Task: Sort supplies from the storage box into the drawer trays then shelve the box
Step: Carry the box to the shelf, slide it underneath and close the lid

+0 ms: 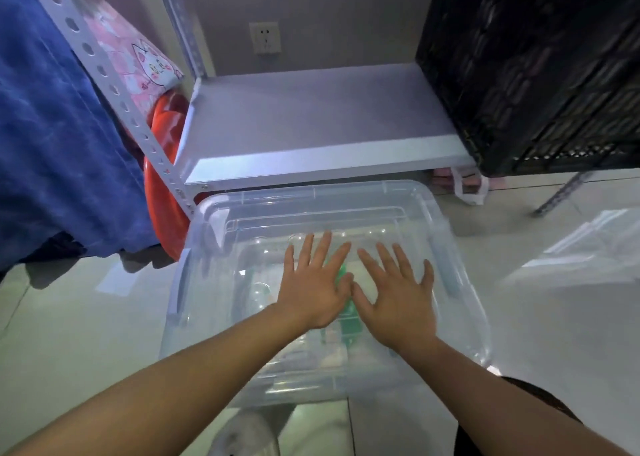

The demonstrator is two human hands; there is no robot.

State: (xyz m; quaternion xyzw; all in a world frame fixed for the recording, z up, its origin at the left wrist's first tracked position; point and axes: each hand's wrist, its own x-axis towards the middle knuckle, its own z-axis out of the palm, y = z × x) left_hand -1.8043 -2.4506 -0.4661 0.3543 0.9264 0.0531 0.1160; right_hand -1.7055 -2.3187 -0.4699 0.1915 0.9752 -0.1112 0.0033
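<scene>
Now both flat, open hands, the left hand [313,291] and right hand [398,296], holding nothing, should press evenly on the clear storage box [214,247] lid, then slide it straight onto the shelf [311,126] by its front edge.

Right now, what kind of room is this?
Probably a home storage corner: a slotted metal shelf rack, a black crate on it, and a clear lidded storage box on the tiled floor.

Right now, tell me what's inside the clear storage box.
Through the lid of the clear storage box, something green shows between the left hand and right hand. The hands and glare hide the rest.
</scene>
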